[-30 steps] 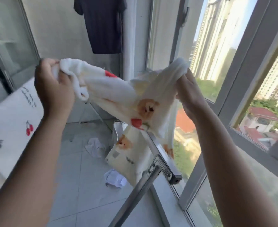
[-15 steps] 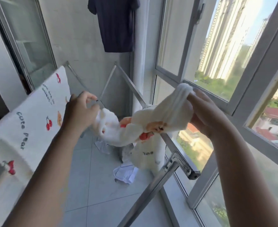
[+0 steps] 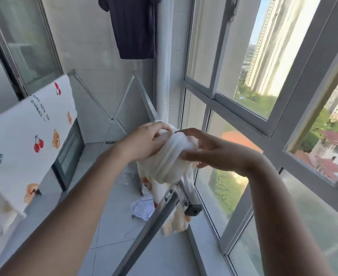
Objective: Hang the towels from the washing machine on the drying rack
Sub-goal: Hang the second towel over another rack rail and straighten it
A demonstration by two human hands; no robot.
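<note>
Hanging bunched, soft white towel (image 3: 169,162) drapes over steel rack (image 3: 149,232).

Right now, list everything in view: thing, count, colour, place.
bunched white printed towel: one, white with orange bears, at the rack's right rail
flat cherry-and-bear print towel: one, white, draped on the left
metal drying rack: one, silver, centre
hanging T-shirt: one, dark navy, top
crumpled cloth: at least one, white, floor under the rack
left hand: one, grips the bunched towel
right hand: one, holds the bunched towel
</note>
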